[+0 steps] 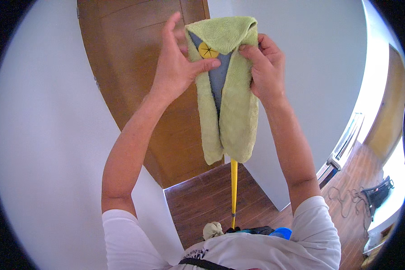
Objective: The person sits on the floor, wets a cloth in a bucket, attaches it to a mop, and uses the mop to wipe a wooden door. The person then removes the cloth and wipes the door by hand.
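A light green terry cloth point(239, 108) is draped around a grey mop head point(218, 84), on top of an upright yellow pole point(234, 189). A round yellow gripper disc point(208, 50) with star-shaped slits shows between the cloth's folds. My right hand point(268, 64) pinches the cloth's right edge between thumb and fingers. At the left side, my left hand point(180, 62) has its fingers spread and slightly blurred. Its thumb lies across the front of the mop head, just below the disc. One flap of the cloth folds down over the top.
Behind the mop is a brown wooden door point(131, 44), between white walls point(47, 135). Dark wood-look planks cover the floor point(202, 192). A beige bundle point(213, 231) and a blue object point(281, 233) sit low before me. At far right lie a black bag point(378, 194) and cords point(344, 202).
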A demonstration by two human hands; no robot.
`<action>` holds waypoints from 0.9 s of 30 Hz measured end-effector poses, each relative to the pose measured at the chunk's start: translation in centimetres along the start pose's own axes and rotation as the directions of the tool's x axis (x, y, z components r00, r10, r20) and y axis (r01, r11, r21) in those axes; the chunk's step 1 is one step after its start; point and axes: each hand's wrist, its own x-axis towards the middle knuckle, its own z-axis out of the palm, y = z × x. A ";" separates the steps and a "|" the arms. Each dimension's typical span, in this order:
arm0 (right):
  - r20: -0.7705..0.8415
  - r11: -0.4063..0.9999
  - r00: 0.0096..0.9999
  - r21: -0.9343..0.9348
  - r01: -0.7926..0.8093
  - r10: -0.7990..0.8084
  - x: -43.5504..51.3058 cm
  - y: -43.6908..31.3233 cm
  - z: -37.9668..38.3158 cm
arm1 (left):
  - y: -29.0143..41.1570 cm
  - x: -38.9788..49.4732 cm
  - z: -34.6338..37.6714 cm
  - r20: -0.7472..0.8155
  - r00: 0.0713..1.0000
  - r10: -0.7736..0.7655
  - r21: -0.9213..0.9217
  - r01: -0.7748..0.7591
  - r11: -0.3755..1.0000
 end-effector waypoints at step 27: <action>-0.016 0.999 0.999 0.003 0.037 -0.037 0.4 -0.4 -0.5 | -0.4 0.0 -0.6 0.226 0.882 -0.414 -0.124 0.447 0.886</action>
